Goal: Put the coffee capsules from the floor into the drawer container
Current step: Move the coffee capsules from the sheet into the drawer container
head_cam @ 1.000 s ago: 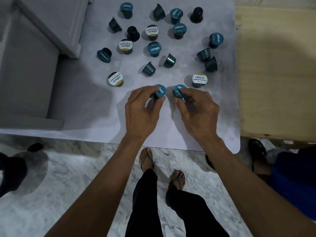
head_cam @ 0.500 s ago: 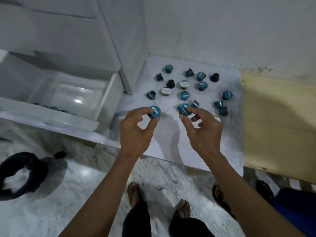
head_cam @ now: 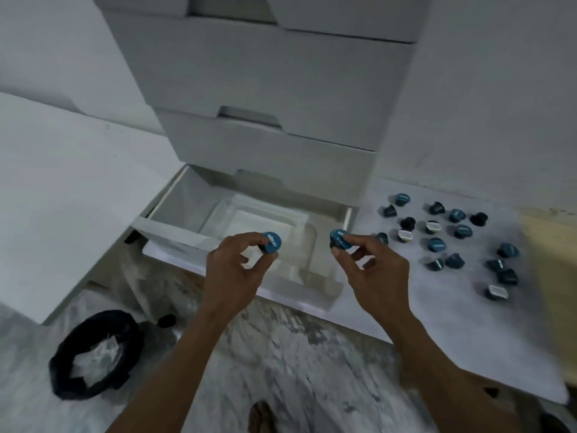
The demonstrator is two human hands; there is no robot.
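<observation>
Over the open drawer (head_cam: 175, 234), a blue capsule (head_cam: 271, 242) is pinched at its rim by the left hand (head_cam: 235, 273); another capsule (head_cam: 341, 239) is pinched likewise by the right hand (head_cam: 373, 276). Both seem light and rigid (foil tops likely puncture easily). More capsules (head_cam: 437, 244) are scattered on the floor, far right.

Two blue-lidded capsules, one (head_cam: 271, 242) at 10 o'clock over the open white drawer (head_cam: 175, 235), one (head_cam: 340, 239) by its 3 o'clock edge. Other capsules (head_cam: 437, 245) scattered at drawer's 3 o'clock.
</observation>
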